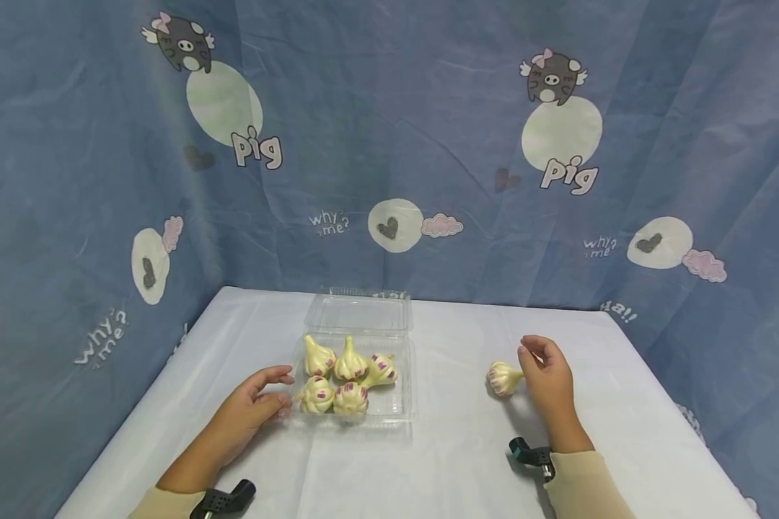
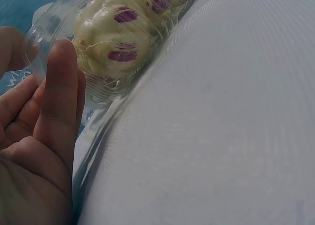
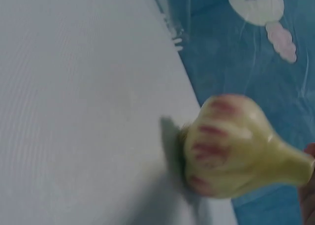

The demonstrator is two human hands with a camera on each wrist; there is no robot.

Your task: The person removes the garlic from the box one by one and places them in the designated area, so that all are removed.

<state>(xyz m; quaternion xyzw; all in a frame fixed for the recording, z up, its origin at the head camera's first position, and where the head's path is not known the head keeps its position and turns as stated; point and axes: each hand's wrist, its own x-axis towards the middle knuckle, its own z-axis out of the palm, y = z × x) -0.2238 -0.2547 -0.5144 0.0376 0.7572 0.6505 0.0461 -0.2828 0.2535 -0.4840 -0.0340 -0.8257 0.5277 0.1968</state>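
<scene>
A hinged clear plastic box [image 1: 389,404] stands with its lid [image 1: 360,313] raised, holding several pale garlic bulbs [image 1: 350,360] with purple marks. At the box's left rim is my left hand [image 1: 249,407], its fingers loosely bent and thumb apart from the forefinger. The left wrist view puts those fingertips right against the plastic, close to one bulb [image 2: 110,38]. A single garlic bulb [image 1: 503,378] lies outside the box on the right. My right hand [image 1: 548,378] is beside its stem, fingers bent with a gap to the thumb. Only a sliver of that hand appears in the right wrist view, by the bulb's stem [image 3: 290,163].
A white cloth [image 1: 454,447] covers the table. Behind and along both sides hangs a blue printed curtain [image 1: 337,144]. Dark wrist cameras [image 1: 529,453] are strapped over the sleeves.
</scene>
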